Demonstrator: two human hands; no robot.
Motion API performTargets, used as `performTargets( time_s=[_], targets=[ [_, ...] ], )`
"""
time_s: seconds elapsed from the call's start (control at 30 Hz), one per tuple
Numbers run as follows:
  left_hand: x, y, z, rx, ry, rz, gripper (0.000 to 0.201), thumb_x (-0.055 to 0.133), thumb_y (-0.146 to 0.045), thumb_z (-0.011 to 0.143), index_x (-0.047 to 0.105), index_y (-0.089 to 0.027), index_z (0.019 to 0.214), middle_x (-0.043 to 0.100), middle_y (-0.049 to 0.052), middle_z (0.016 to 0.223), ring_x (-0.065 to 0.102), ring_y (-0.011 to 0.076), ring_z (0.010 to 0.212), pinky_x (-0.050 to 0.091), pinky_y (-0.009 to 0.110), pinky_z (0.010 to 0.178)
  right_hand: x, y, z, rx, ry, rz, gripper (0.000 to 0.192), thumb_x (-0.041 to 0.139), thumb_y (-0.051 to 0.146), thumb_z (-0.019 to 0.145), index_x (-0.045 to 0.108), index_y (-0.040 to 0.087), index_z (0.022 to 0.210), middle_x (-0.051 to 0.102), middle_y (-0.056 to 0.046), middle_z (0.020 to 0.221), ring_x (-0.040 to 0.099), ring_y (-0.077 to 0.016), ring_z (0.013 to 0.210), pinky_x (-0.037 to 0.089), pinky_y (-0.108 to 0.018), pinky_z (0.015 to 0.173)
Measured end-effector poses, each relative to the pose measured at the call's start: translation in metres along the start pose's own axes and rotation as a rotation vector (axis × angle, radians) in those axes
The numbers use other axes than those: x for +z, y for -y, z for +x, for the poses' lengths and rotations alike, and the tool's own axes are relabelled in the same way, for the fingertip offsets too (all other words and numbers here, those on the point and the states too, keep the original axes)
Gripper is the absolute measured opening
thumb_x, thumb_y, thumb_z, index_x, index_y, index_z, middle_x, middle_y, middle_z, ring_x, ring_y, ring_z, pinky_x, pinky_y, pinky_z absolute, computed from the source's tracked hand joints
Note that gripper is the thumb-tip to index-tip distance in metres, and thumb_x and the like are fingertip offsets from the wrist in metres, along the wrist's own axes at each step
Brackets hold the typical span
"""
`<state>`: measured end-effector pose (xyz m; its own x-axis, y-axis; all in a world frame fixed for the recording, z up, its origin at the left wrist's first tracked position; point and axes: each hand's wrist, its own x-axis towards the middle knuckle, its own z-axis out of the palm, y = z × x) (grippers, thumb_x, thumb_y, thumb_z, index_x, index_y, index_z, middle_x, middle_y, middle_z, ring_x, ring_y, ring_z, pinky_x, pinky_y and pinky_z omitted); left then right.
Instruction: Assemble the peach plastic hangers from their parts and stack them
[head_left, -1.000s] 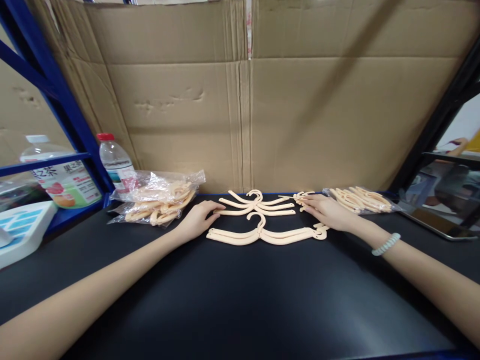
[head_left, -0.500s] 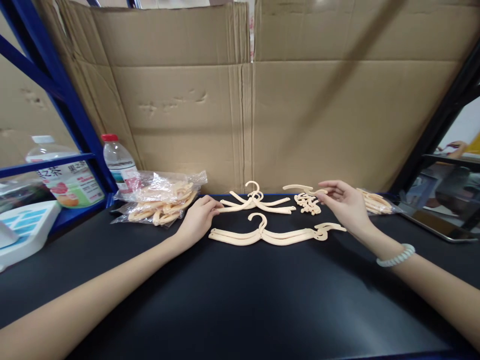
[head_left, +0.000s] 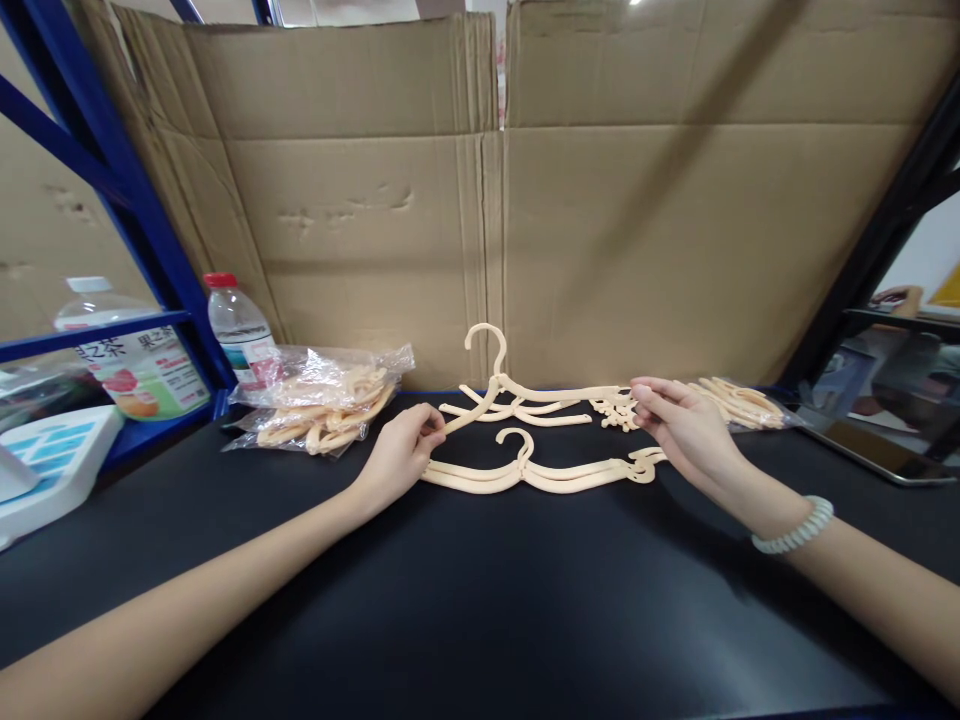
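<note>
My left hand (head_left: 409,445) is closed on the lower left end of a cream plastic hanger (head_left: 551,392), whose hook points up and which is lifted off the table. At the other side, my right hand (head_left: 686,425) pinches the tip of the hanger's right arm; the fingers hide how the pieces meet there. Behind the raised hanger lie more crossed hanger pieces (head_left: 570,421). In front of it, a flat stack of hangers (head_left: 480,481) lies with its hook away from me. A small pile of cream parts (head_left: 613,414) sits just left of my right hand.
Clear bags of cream hanger parts (head_left: 330,400) lie at the left, and another bag (head_left: 742,402) at the right beside a dark flat device (head_left: 870,450). A red-capped bottle (head_left: 244,325) stands behind the left bags. Cardboard (head_left: 675,220) walls off the back of the black table (head_left: 487,600).
My left hand has lifted a hanger from the back group, its hook now higher. The long piece in my right hand now lines up with the hanger's right side.
</note>
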<state>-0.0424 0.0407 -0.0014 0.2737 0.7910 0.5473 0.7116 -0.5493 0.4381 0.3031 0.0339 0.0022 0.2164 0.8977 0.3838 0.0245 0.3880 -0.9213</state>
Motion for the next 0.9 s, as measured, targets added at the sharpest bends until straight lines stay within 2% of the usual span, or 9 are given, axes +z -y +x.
performTargets(
  time_s=[0.1,0.27,0.37,0.53,0.7,0.8,0.9],
  targets=[
    [0.002,-0.001,-0.002,-0.015,0.006,0.008,0.006,0.051,-0.014,0.080,0.052,-0.019,0.077,0.056,-0.001,0.071,0.056,0.0163,0.070,0.044,0.029,0.065,0.002,0.004,-0.002,0.024,-0.039,0.028,0.035,0.076,0.048,0.064,0.064,0.022,0.085,0.054,0.002,0.062,0.051,-0.0131,0.057,0.049,-0.031,0.058],
    [0.004,-0.002,-0.004,0.006,-0.005,0.014,0.011,0.053,-0.009,0.077,0.052,-0.019,0.074,0.057,-0.001,0.072,0.054,0.0161,0.072,0.043,0.028,0.067,0.005,0.011,-0.005,0.095,-0.175,0.176,0.039,0.081,0.049,0.056,0.063,0.021,0.078,0.057,0.003,0.062,0.056,-0.0113,0.062,0.046,-0.021,0.052],
    [0.005,-0.002,-0.005,0.002,0.006,0.024,0.012,0.054,-0.007,0.076,0.053,-0.019,0.075,0.057,0.000,0.074,0.054,0.0164,0.073,0.042,0.029,0.067,0.005,0.012,-0.006,0.127,-0.138,0.188,0.037,0.081,0.047,0.057,0.065,0.020,0.076,0.062,0.000,0.070,0.057,-0.0107,0.064,0.045,-0.019,0.050],
    [0.005,-0.001,-0.006,0.008,0.002,0.021,0.011,0.055,-0.008,0.076,0.053,-0.019,0.075,0.058,0.000,0.074,0.055,0.0165,0.073,0.043,0.029,0.067,0.005,0.009,-0.005,0.220,-0.086,0.206,0.025,0.075,0.041,0.068,0.067,0.020,0.079,0.066,-0.002,0.077,0.060,-0.0122,0.068,0.048,-0.021,0.053],
    [0.005,-0.002,-0.006,0.022,-0.006,0.025,0.012,0.055,-0.007,0.075,0.053,-0.019,0.074,0.057,0.000,0.073,0.054,0.0166,0.073,0.043,0.029,0.067,0.000,0.000,-0.001,0.312,0.000,0.233,0.018,0.073,0.025,0.071,0.065,0.027,0.087,0.063,0.000,0.073,0.059,-0.0152,0.068,0.050,-0.026,0.056],
    [0.004,-0.002,-0.007,0.015,-0.012,0.034,0.013,0.056,-0.006,0.075,0.054,-0.019,0.073,0.057,0.000,0.073,0.054,0.0169,0.073,0.043,0.029,0.067,-0.002,-0.004,0.001,0.356,0.106,0.210,0.012,0.071,0.027,0.073,0.065,0.026,0.084,0.061,0.001,0.070,0.059,-0.0153,0.069,0.051,-0.027,0.060],
    [0.004,-0.002,-0.006,0.018,-0.018,0.039,0.014,0.056,-0.006,0.075,0.054,-0.019,0.073,0.057,0.000,0.074,0.054,0.0169,0.073,0.043,0.029,0.067,-0.001,-0.002,-0.001,0.356,0.148,0.186,0.011,0.072,0.030,0.073,0.064,0.024,0.080,0.065,-0.001,0.078,0.061,-0.0161,0.079,0.051,-0.027,0.066]
  ],
)
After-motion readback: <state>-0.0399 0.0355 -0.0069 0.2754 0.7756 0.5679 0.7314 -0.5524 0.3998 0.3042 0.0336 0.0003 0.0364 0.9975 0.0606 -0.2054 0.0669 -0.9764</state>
